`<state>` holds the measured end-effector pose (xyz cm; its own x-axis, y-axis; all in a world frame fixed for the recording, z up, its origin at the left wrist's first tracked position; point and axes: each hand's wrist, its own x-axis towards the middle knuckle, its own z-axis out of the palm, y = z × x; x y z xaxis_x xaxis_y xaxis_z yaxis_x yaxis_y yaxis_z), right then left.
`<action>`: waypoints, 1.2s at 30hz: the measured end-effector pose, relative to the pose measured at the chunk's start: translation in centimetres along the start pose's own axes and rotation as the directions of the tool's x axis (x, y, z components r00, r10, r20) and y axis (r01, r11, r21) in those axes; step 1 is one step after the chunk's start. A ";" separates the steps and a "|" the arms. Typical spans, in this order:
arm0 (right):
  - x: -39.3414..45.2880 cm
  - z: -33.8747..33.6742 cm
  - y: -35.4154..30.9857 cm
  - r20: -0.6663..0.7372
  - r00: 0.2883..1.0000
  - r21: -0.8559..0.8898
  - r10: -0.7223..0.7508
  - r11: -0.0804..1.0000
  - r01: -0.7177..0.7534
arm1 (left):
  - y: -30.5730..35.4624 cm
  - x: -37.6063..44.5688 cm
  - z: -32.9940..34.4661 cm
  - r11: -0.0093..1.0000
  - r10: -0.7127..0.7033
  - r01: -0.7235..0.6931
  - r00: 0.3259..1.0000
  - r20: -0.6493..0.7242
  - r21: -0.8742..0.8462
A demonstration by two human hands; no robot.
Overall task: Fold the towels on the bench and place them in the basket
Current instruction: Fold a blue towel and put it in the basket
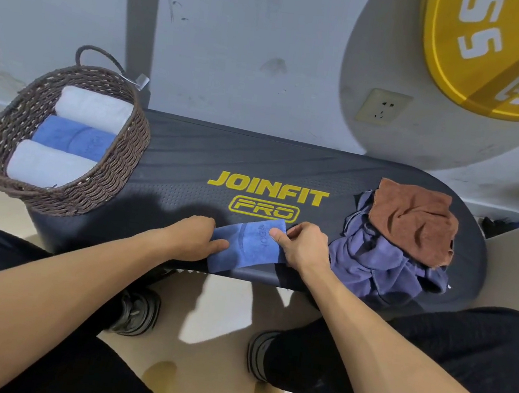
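At the lower middle of the frame, on the near edge of the dark counter [190, 161], I see a small blue towel [246, 247] folded into a narrow strip, lying just under the yellow JOINFIT PRO lettering [266, 199]. My left hand [195, 237] rests on the strip's left end, thumb laid across the cloth and the fingers curled over its far edge. My right hand [302, 246] pinches the right end — thumb on top, fingers tucked around the cloth. To the right of centre, a crumpled purple towel [371, 264] lies in a heap just beside my right hand, with a brown towel [413, 220] draped over its far side. At the left of the frame the woven basket [118, 158] stands on the counter's end and holds three rolled towels side by side — white [93, 108], blue [71, 137], white [46, 165].
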<state>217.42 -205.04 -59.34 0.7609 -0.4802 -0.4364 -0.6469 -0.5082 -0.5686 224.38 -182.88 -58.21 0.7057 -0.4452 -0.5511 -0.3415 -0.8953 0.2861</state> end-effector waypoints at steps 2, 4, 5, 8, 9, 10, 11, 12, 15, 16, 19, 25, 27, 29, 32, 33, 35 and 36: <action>0.0 0.0 -0.1 0.008 1.000 -0.006 0.001 1.000 -0.001 | 0.2 -0.2 0.2 1.000 -0.002 0.001 1.000 0.004 0.016; 0.1 0.0 -0.2 0.020 1.000 -0.010 0.015 1.000 -0.015 | 0.4 -0.4 0.4 0.999 -0.028 0.027 0.999 0.020 0.037; 0.1 -0.1 -0.3 0.033 0.999 -0.032 0.024 0.999 -0.023 | 0.7 -0.5 0.5 0.998 -0.042 0.041 0.999 0.029 0.042; 0.1 -0.2 -0.5 0.084 0.994 -0.139 0.064 0.989 -0.051 | 1.3 -0.7 0.3 0.997 -0.081 0.081 0.994 0.073 0.014; 0.1 -0.3 -0.5 0.086 0.994 -0.190 0.071 0.980 -0.054 | 1.3 -0.7 0.1 0.996 -0.091 0.092 0.991 0.103 -0.011; 0.2 -0.3 -0.5 0.075 0.995 -0.247 0.069 0.968 -0.049 | 1.3 -0.7 -0.3 0.992 -0.105 0.114 0.985 0.136 -0.060; 0.2 -0.3 -0.5 0.058 0.997 -0.293 0.057 0.955 -0.038 | 1.2 -0.7 -0.6 0.976 -0.127 0.154 0.977 0.169 -0.155; 0.2 -0.3 -0.4 0.048 0.998 -0.316 0.042 0.948 -0.024 | 1.2 -0.6 -0.9 0.926 -0.145 0.209 0.966 0.216 -0.316; 0.4 -0.5 -0.4 0.093 0.995 -0.308 0.034 0.951 -0.004 | 1.7 -0.7 -1.1 0.551 -0.147 0.277 0.961 0.236 -0.787; 0.5 -0.8 -0.5 0.112 0.993 -0.312 0.046 0.950 -0.009 | 1.9 -0.8 -1.1 0.504 -0.183 0.209 0.974 0.133 -0.838; 0.3 -3.1 -2.0 0.123 0.992 -0.329 0.021 0.944 0.021 | 2.4 -0.8 -2.3 0.621 -0.236 -0.078 0.930 -0.281 -0.780; -2.6 -7.6 -7.2 0.214 0.796 0.085 -0.567 0.822 0.562 | 5.2 -2.5 -7.8 0.763 0.188 -0.453 0.839 -0.511 -0.462; -3.4 -7.7 -7.7 0.195 0.762 0.054 -0.618 0.782 0.621 | 6.3 -3.7 -9.1 0.754 0.314 -0.533 0.805 -0.503 -0.384; -4.0 -7.7 -8.0 0.233 0.758 0.024 -0.609 0.783 0.622 | 6.5 -4.9 -10.2 0.742 0.344 -0.553 0.799 -0.493 -0.379; -4.7 -7.2 -8.3 0.335 0.725 0.103 -0.603 0.788 0.608 | 5.4 -6.5 -12.5 0.781 0.367 -0.517 0.834 -0.413 -0.350; -5.1 -6.9 -8.6 0.347 0.708 0.114 -0.615 0.777 0.619 | 4.8 -7.1 -13.3 0.804 0.379 -0.507 0.839 -0.390 -0.311; -6.1 -5.9 -9.2 0.348 0.684 0.125 -0.642 0.755 0.644 | 3.5 -7.9 -14.9 0.840 0.390 -0.490 0.844 -0.368 -0.233; -6.6 -5.2 -9.7 0.326 0.688 0.138 -0.648 0.752 0.644 | 2.8 -8.3 -15.7 0.850 0.395 -0.484 0.847 -0.356 -0.210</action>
<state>218.39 -200.70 -47.30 0.9595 0.2327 -0.1590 0.0102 -0.5926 -0.8054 227.37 -181.50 -40.53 0.6839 -0.7257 -0.0747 -0.5017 -0.5422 0.6741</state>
